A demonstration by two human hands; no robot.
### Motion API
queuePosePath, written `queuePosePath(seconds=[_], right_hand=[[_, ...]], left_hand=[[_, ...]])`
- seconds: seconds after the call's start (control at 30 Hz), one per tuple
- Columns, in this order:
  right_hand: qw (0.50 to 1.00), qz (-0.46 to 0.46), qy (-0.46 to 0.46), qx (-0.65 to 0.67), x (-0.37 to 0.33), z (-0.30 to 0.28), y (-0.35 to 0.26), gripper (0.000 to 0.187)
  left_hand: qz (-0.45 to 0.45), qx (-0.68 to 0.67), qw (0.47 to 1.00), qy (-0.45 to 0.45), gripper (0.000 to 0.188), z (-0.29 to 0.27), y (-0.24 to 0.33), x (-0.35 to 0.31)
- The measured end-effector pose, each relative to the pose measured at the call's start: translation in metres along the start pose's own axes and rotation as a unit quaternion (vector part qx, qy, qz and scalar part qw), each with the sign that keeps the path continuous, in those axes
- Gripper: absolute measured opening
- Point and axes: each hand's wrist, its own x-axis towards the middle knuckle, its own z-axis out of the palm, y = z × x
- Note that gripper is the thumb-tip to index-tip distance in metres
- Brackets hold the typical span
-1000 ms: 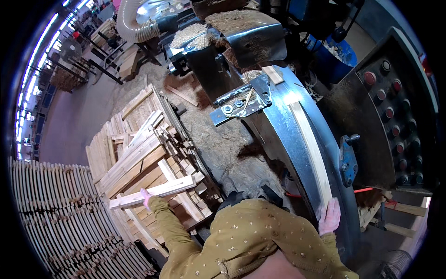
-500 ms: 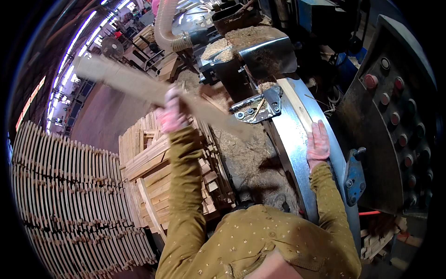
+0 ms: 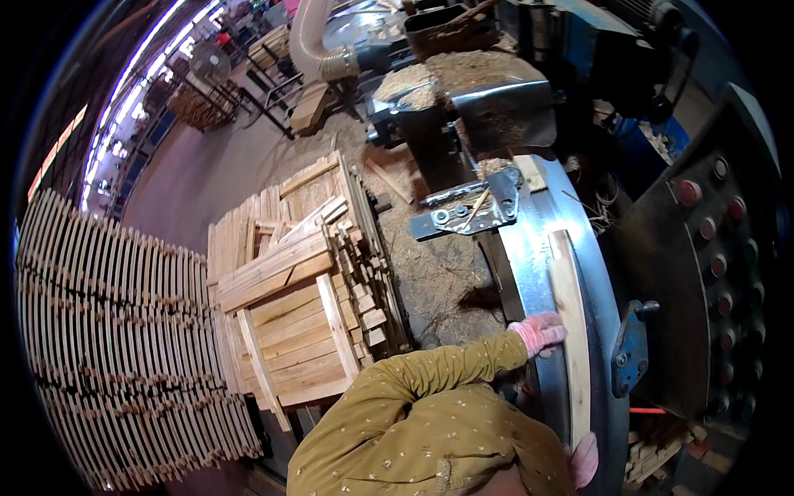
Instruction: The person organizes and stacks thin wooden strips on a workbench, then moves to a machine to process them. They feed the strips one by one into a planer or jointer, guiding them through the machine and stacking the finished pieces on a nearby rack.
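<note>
A long pale wooden strip (image 3: 571, 331) lies lengthwise on the curved-looking shiny metal machine bed (image 3: 529, 236). My left hand (image 3: 541, 333), in a pink and white glove, grips the strip's left edge near its middle. At the near end of the strip is my right hand (image 3: 584, 460), closed around that end; part of it is hidden by the wood. Farther up the bed, the end of another wooden piece (image 3: 530, 174) sticks out from under the machine's metal hood (image 3: 504, 103), apart from the strip in my hands.
Left of the bed stands a stack of wooden boards (image 3: 289, 306), with rows of stacked slats (image 3: 124, 347) beyond. A bracket with rollers (image 3: 467, 211) borders the bed. On the right are a blue clamp (image 3: 631, 351) and a button panel (image 3: 711, 264). Sawdust (image 3: 430, 273) covers the floor.
My left hand has swung the strip from above the board stack rightward onto the bed. My right hand has left the other piece, now deeper under the hood, and come back to the strip's near end.
</note>
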Motion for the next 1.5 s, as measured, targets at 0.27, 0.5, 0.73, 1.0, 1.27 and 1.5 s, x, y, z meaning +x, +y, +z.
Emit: queuePosePath(seconds=[0.27,0.5,0.73,1.0,1.27,1.5], right_hand=[[0.971,0.004,0.203,0.123,0.219,0.024,-0.098,0.055],[0.976,0.038,0.152,0.153,0.315,0.050,-0.139,0.059],[0.981,-0.050,0.138,0.129,0.372,0.072,-0.165,0.055],[0.993,0.051,-0.099,0.025,0.099,-0.018,-0.085,0.054],[0.977,-0.005,0.135,0.165,0.205,0.009,-0.099,0.037],[0.922,-0.102,0.266,0.261,0.331,0.072,-0.130,0.038]], left_hand=[[0.213,0.009,0.966,0.143,0.049,-0.115,0.077,-0.063],[0.055,0.087,0.594,0.798,0.059,-0.443,0.040,-0.279],[0.062,-0.186,0.555,0.809,0.069,-0.549,0.017,-0.366],[0.197,-0.310,0.517,0.773,0.058,-0.455,0.014,-0.351],[0.375,0.031,0.561,0.737,0.050,-0.388,0.045,-0.337],[0.495,-0.004,0.680,0.541,0.044,-0.204,0.237,-0.281]])
